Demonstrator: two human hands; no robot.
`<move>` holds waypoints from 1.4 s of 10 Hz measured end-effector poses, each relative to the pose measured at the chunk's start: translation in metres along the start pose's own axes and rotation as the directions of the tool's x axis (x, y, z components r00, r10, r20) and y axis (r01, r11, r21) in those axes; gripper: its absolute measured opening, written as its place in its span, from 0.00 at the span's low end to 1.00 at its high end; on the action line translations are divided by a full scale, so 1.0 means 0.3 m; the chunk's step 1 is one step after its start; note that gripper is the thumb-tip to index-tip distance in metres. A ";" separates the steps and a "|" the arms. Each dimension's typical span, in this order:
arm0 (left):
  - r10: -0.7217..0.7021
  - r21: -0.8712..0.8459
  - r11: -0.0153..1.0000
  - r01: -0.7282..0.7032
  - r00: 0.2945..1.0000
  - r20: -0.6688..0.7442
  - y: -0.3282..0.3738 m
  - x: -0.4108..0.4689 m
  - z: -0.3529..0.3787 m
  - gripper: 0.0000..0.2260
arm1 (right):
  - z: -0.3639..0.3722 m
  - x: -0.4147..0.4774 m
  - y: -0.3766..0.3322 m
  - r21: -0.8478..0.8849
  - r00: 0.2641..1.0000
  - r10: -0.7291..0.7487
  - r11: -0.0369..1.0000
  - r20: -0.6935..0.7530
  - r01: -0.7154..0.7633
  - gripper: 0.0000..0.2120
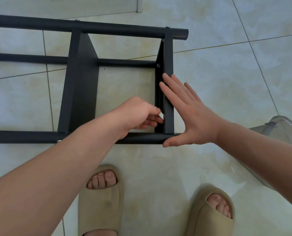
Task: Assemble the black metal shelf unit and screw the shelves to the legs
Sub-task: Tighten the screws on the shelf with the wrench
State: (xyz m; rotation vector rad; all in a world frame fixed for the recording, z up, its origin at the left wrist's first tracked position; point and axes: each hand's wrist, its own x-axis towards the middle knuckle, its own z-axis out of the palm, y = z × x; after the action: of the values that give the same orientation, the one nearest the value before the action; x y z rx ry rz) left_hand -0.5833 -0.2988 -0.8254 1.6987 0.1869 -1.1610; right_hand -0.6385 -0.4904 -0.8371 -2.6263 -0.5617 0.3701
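Shelf unit (80,82) lies on its side on floor, centre-left of frame. Mostly built: shelves sit between legs, screw heads (167,27) show on upper leg. Your right hand (191,114) flat, fingers straight, braces end shelf (169,82). Your left hand (138,114) curled at its lower corner; grasping screw or not, cannot tell. Probably this joint still to fasten.

Black metal shelf unit (80,86) lying on its side on the pale tiled floor (227,74), with beige foam slippers (101,198) just before it.
Its far leg (118,30) and near leg (141,138) run left to right, shelves crossing between. The left hand (138,114) is inside the frame, at the rightmost shelf's (169,65) inner face; the right hand (189,113) lies flat on its outer side, thumb on the near leg. A clear plastic tub (278,128) stands further right.
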 end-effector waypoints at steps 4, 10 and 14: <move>0.034 0.093 0.995 -0.038 0.998 0.045 -0.010 0.000 -0.009 0.06 | 0.001 0.000 -0.002 0.003 1.000 0.002 1.000 0.003 -0.002 0.63; 0.092 0.325 0.934 -0.151 0.977 0.191 -0.019 -0.019 -0.065 0.08 | 0.000 -0.002 -0.007 0.003 1.000 0.003 1.000 -0.005 -0.003 0.63; 0.076 0.426 0.890 -0.161 0.975 0.209 -0.028 -0.013 -0.069 0.08 | 0.002 -0.003 -0.005 0.004 1.000 0.003 1.000 -0.008 -0.003 0.63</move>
State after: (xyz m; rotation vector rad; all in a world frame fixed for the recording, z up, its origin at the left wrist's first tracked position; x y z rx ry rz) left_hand -0.5781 -0.2770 -0.8276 1.9443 -0.3210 -1.3307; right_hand -0.6400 -0.4892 -0.8368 -2.6239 -0.5544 0.3606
